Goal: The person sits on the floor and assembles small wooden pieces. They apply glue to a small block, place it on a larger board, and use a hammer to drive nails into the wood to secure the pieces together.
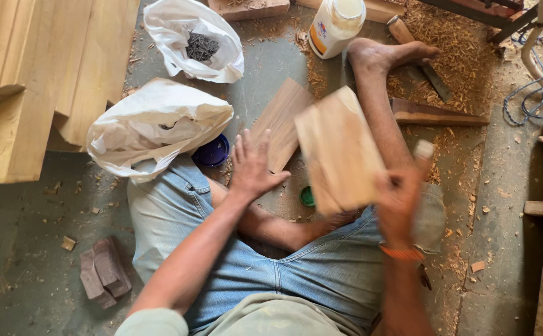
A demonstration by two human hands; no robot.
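I sit on the floor in blue jeans with one bare foot (383, 53) stretched out. My right hand (399, 202) grips a pale wooden block (339, 149) by its lower right edge and holds it tilted above my leg; both are blurred. A small whitish object (423, 149) shows just above that hand's fingers, and I cannot tell what it is. My left hand (253, 167) is empty with its fingers spread. It hovers at the near end of a thin brown wooden board (282, 118) that lies on the floor.
Two white plastic bags lie ahead to the left, the far one (190, 37) holding dark nails. A white glue bottle (335, 22), a chisel (418, 59), a blue lid (212, 151), a green cap (307, 196), stacked planks (35, 81), dark blocks (103, 274), blue wires (542, 93) and sawdust surround me.
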